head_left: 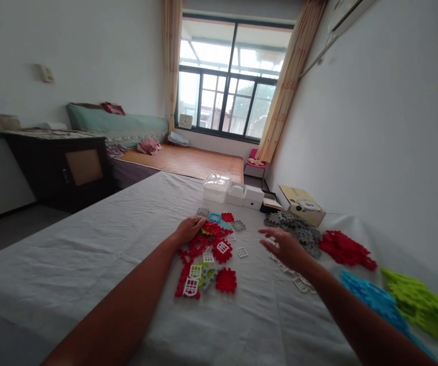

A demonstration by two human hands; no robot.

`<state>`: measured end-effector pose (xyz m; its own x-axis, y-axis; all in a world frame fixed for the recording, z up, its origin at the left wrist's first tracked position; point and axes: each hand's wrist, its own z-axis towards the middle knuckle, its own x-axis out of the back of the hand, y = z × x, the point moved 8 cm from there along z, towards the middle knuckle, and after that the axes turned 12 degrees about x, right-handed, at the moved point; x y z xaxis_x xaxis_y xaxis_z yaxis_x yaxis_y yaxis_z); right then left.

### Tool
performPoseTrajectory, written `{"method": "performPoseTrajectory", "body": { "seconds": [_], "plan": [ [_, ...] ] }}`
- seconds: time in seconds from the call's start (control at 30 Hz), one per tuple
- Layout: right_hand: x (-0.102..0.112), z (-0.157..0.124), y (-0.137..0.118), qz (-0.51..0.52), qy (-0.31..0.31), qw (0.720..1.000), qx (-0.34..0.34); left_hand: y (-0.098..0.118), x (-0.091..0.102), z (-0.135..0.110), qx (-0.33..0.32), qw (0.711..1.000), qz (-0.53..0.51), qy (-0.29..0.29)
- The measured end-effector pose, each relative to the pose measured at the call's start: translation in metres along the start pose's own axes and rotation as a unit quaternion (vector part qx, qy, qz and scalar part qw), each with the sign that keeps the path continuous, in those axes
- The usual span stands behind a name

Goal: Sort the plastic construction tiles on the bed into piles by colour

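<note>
My left hand is closed at the far left edge of a cluster of red interlocking plastic tiles, gripping one edge; its fingertips are partly hidden. Over the sheet, my right hand is open, with fingers apart and nothing in them. Below it are several white window-shaped pieces. Another white window piece lies between the hands. A toothed red tile rests nearer to me, beside a grey tile. Blue tiles lie just beyond the left hand.
Along the right are piles of grey tiles, red tiles, blue tiles and lime-green tiles. A clear plastic box, white boxes and a yellow carton stand at the back of the sheet-covered surface.
</note>
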<state>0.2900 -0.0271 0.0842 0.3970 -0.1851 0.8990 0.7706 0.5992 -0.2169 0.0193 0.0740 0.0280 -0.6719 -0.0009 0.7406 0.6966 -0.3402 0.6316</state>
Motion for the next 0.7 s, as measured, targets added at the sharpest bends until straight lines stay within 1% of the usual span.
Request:
{"method": "performPoseTrajectory", "body": {
  "seconds": [0.03,0.07,0.1,0.17,0.23,0.3,0.37,0.47,0.53,0.6,0.7],
  "plan": [
    [-0.018,0.008,-0.028,0.026,-0.012,0.999,0.02,0.0,0.0,0.0,0.0,1.0,-0.001,-0.001],
    [-0.033,0.015,-0.051,0.036,-0.016,0.999,0.032,0.0,0.0,-0.001,-0.002,1.0,-0.003,-0.002],
    [-0.047,0.02,-0.068,0.036,-0.019,0.999,0.035,0.0,0.0,-0.001,-0.005,1.0,-0.004,-0.002],
    [-0.067,0.028,-0.086,0.02,-0.026,0.999,0.026,0.0,0.0,-0.002,-0.011,1.0,-0.005,0.0],
    [-0.077,0.034,-0.09,0.004,-0.037,0.999,0.016,0.0,0.001,-0.002,-0.014,1.0,-0.007,0.004],
    [-0.076,0.038,-0.093,-0.014,-0.038,0.999,0.026,0.0,0.0,-0.002,-0.014,1.0,-0.006,0.003],
    [-0.065,0.04,-0.098,-0.053,-0.027,0.997,0.056,0.0,-0.001,-0.001,-0.019,1.0,-0.004,0.001],
    [-0.047,0.037,-0.105,-0.159,-0.021,0.981,0.106,0.0,-0.001,-0.001,-0.016,1.0,-0.001,0.002],
    [-0.04,0.033,-0.102,-0.215,-0.027,0.969,0.117,-0.001,-0.001,-0.001,-0.002,1.0,-0.003,0.005],
    [-0.034,0.027,-0.09,-0.236,-0.027,0.966,0.104,-0.001,0.001,-0.001,0.01,1.0,-0.008,0.007],
    [-0.022,0.016,-0.053,-0.227,-0.013,0.973,0.05,0.0,0.002,-0.002,0.009,1.0,-0.014,0.003]
  ]
}}
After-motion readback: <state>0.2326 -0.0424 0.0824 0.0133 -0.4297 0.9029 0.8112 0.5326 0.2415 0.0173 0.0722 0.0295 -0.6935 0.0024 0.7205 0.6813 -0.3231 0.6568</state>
